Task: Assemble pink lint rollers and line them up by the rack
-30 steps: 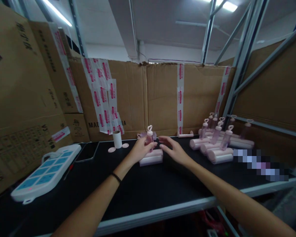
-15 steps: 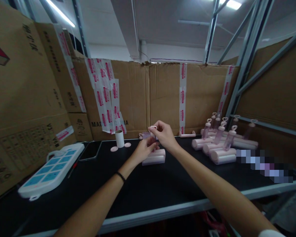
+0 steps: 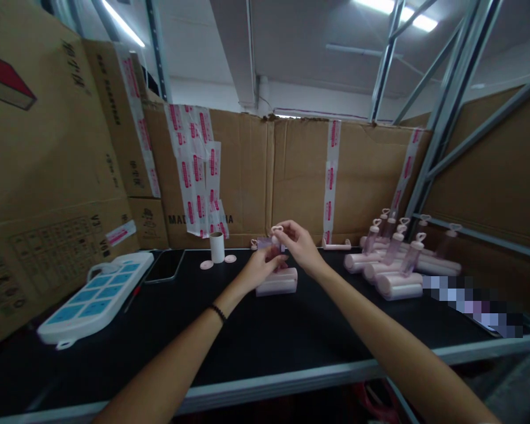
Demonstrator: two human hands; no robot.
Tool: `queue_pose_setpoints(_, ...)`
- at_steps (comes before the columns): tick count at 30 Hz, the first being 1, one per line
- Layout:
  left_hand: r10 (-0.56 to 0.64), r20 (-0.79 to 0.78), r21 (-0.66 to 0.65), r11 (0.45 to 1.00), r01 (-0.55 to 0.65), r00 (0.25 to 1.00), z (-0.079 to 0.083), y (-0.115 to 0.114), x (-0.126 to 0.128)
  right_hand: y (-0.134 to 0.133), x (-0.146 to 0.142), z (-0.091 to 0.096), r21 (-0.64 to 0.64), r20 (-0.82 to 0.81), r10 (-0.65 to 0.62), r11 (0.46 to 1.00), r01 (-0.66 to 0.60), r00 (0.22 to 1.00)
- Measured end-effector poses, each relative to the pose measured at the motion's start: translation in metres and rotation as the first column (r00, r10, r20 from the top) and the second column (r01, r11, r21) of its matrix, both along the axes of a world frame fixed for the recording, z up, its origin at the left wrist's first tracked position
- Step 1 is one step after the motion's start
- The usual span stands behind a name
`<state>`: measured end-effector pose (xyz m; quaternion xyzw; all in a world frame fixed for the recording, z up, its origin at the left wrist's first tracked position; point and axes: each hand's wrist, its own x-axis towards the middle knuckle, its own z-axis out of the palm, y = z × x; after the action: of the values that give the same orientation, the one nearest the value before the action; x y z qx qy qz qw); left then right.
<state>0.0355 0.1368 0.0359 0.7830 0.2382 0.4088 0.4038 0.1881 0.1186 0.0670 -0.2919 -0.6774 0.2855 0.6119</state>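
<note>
In the head view my left hand (image 3: 261,265) is closed around a translucent pinkish handle, just above a pink roller (image 3: 277,282) lying on the black table. Its fingers cover much of the handle, so whether handle and roller are joined cannot be told. My right hand (image 3: 302,242) pinches the pale pink heart-shaped loop (image 3: 277,228) at the handle's top. Behind my hands there is another small heart-loop piece (image 3: 254,243), partly hidden. To the left stands a white cardboard-like tube (image 3: 217,247), with two flat pink discs (image 3: 206,265) beside it.
Several pink rollers with upright heart-loop handles (image 3: 400,285) are grouped at the right. A pink bracket-like piece (image 3: 335,245) lies by the cardboard wall (image 3: 300,176). At the left are a white power strip (image 3: 97,297), a phone (image 3: 165,267) and a thin red-tipped tool (image 3: 135,292).
The camera view has shifted slightly. Both hands keep their grip on the handle and its heart loop, with the right fingers a little differently placed. Nothing on the table has visibly moved.
</note>
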Motion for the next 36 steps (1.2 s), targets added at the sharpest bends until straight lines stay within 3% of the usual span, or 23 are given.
queue_pose_setpoints(2,-0.035,0.033,-0.022,0.999,0.036,0.999,0.002,0.002,-0.006,-0.005,0.005,-0.016,-0.036,0.031,0.014,0.999,-0.013,0.999)
queue_pose_setpoints(5,-0.033,0.098,-0.025,0.999,0.035,0.995,0.012,0.007,-0.02,-0.016,0.016,-0.04,-0.073,0.248,0.023,0.997,-0.004,0.968)
queue_pose_setpoints(9,0.108,0.213,-0.041,0.994,-0.102,0.971,0.025,0.016,-0.037,-0.026,0.024,-0.051,0.002,0.567,-0.029,0.999,0.034,0.823)
queue_pose_setpoints(12,0.218,0.195,-0.073,0.976,-0.207,0.956,0.027,0.025,-0.043,-0.024,0.026,-0.051,0.094,0.696,-0.131,0.991,0.091,0.706)
queue_pose_setpoints(16,0.286,0.11,-0.014,0.958,-0.286,0.952,0.023,0.031,-0.044,-0.012,0.044,-0.056,0.124,0.71,-0.177,0.984,0.127,0.681)
queue_pose_setpoints(20,0.306,0.055,0.068,0.949,-0.309,0.951,0.017,0.035,-0.043,0.016,0.087,-0.058,0.096,0.717,-0.213,0.973,0.21,0.664)
queue_pose_setpoints(25,0.342,-0.017,0.177,0.926,-0.333,0.94,0.002,0.046,-0.042,0.059,0.15,-0.043,0.027,0.744,-0.221,0.953,0.301,0.631)
queue_pose_setpoints(30,0.388,-0.063,0.252,0.898,-0.362,0.919,-0.006,0.054,-0.043,0.073,0.193,-0.034,0.012,0.715,-0.283,0.919,0.393,0.64)
queue_pose_setpoints(33,0.411,-0.068,0.254,0.888,-0.383,0.909,-0.005,0.053,-0.043,0.073,0.204,-0.028,0.065,0.627,-0.411,0.874,0.481,0.662)
queue_pose_setpoints(36,0.409,-0.075,0.257,0.889,-0.379,0.91,-0.004,0.051,-0.042,0.074,0.204,-0.009,0.195,0.541,-0.605,0.766,0.612,0.585)
